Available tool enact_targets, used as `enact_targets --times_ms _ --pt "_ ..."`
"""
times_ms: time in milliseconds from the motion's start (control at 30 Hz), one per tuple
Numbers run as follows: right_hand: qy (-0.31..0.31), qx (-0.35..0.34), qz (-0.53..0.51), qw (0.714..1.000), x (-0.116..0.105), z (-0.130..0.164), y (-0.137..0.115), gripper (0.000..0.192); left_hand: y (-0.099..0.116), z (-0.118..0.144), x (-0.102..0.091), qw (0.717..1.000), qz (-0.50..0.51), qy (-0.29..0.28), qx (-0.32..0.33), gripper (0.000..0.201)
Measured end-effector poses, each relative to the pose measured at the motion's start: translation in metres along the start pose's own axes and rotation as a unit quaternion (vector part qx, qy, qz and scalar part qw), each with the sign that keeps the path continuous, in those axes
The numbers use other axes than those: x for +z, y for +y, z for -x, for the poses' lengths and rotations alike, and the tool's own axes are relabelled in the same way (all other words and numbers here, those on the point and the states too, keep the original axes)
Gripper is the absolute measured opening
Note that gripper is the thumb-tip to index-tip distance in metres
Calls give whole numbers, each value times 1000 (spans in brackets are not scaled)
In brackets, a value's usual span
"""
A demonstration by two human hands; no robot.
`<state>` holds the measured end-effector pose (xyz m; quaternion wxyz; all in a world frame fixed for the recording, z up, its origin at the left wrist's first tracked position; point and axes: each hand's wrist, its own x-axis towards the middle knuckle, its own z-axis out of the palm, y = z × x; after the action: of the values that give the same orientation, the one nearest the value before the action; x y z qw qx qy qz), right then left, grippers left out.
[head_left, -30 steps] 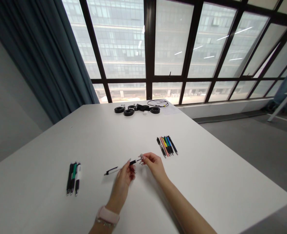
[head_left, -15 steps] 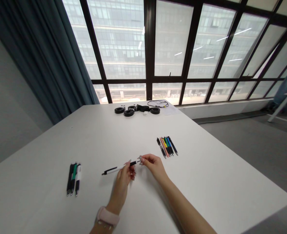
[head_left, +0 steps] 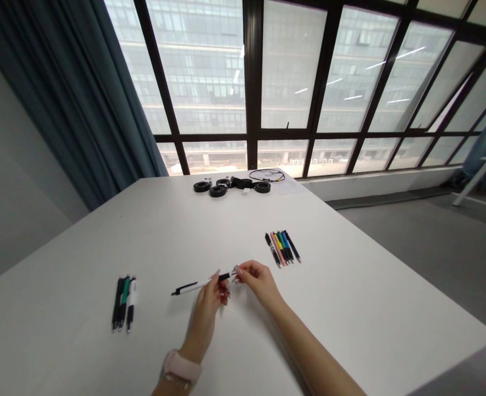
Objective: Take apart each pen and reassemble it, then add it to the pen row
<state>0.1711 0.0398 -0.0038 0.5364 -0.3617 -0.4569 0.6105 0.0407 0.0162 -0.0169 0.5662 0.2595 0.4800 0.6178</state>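
L hand point(head_left: 210, 297) pinches a pen point(head_left: 199, 284) w/ thumb & fingers point(head_left: 217, 276) closed round the barrel, near its black grip end. Pen is white & black, held just above the bench point(head_left: 350, 297), lying nearly level, clip end pointing to the person's left. R hand point(head_left: 256, 279) meets it at the tip end: fingers pinched tight on a small silvery part point(head_left: 235, 271) right at the pen's nose, touching it; too small to tell exactly what the part is. Both hands are close together, approx mid-bench, near the front edge. A pale pink watch point(head_left: 180, 367) sits on the L wrist.

No brand, label or writing readable on any pen; print too small.

Counts: 1 pen in hand. Left group point(head_left: 123, 302) on the bench: 3 pens side by side, black, green & white, well apart from the hands. Right group point(head_left: 283, 247): approx 6 pens touching in a row, black, pink, yellow, green, blue, black; near the R hand but not touching. Far end of the bench: 4 black rolls point(head_left: 218, 190) that look like tape, plus a thin black cable point(head_left: 268, 175) looped just behind them & a couple of small white bits I can't make out.

Behind the bench: big dark-framed window point(head_left: 249, 82), blue curtain point(head_left: 82, 99) at left.
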Motion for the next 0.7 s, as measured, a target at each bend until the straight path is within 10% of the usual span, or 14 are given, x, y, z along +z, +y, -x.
enact_targets --times_ms 700 --pt "0 8 18 1000 -1 0 -1 37 -4 -3 -3 1000 -12 1 10 39"
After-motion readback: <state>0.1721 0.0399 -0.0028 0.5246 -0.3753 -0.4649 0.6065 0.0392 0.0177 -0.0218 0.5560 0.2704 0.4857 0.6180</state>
